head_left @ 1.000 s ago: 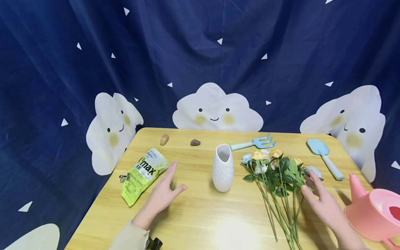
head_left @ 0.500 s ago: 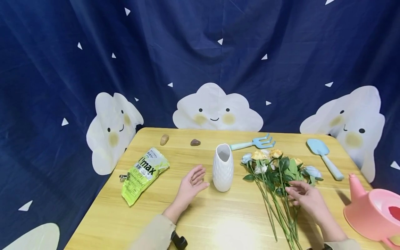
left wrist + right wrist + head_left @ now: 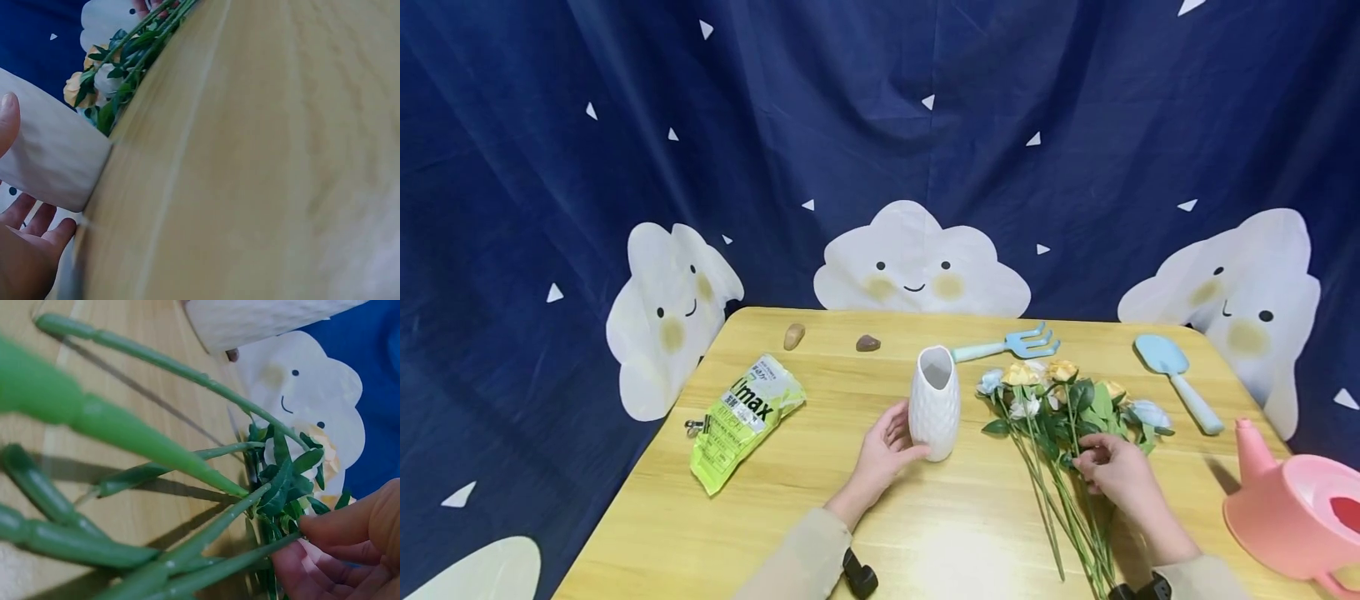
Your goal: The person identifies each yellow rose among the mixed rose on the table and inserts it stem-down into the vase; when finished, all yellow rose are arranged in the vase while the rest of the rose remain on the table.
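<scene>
While the right hand (image 3: 1120, 473) pinches a green stem (image 3: 250, 555) between thumb and fingers, the left hand (image 3: 883, 454) cups the lower side of the white textured vase (image 3: 936, 408), thumb and fingers spread apart; firmness of contact cannot be determined. The vase stands upright on the wooden table (image 3: 850, 375), left of the flowers (image 3: 1081, 395), which lie blooms toward the far edge. Behind them lies the blue hand fork (image 3: 1018, 344); to their right, the blue trowel (image 3: 1165, 357) and pink watering can (image 3: 1262, 517). Farther left lies the green bag (image 3: 741, 433), binder clip (image 3: 696, 426) at its edge.
</scene>
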`<state>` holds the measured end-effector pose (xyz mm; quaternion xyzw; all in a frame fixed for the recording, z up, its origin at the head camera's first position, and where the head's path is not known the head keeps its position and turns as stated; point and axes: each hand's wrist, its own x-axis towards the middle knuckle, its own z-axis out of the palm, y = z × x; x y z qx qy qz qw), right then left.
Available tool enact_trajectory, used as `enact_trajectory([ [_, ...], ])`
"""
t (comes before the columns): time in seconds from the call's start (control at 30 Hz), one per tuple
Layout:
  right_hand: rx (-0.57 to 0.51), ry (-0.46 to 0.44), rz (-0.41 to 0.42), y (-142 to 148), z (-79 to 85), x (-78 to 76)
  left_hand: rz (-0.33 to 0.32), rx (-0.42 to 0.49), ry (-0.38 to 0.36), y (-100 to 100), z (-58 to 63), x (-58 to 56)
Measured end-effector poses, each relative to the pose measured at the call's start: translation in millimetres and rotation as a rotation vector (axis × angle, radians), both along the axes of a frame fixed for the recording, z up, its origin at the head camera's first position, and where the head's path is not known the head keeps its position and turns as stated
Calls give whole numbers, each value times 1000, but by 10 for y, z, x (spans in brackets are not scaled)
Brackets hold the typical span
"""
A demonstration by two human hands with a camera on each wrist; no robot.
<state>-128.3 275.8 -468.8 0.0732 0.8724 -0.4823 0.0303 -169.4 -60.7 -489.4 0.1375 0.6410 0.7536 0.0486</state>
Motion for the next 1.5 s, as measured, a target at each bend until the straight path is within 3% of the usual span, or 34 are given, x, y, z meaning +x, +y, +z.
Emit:
enact_trajectory([
  [0.1, 65, 14, -7, -2, -3, 9, 0, -4, 19, 21, -39, 5],
  [0.23, 61, 23, 0, 21, 33, 31, 4, 11, 28, 50, -57, 10],
  [0.57, -127, 124, 10, 65, 362, 46, 8, 2, 33, 70, -77, -19],
  [0.8, -281, 139, 52, -3, 646, -69, 25, -86, 60, 67, -89, -1],
  [1.1, -577, 164, 103, -319, 932, -261, 25, -111, 69, 60, -87, 12],
  [1.37, -631, 206, 154, -666, 1235, -500, 8, -107, 67, 44, -72, -14],
  [1.5, -672, 246, 172, -857, 1418, -610, 8, -104, 78, 42, -138, -49],
])
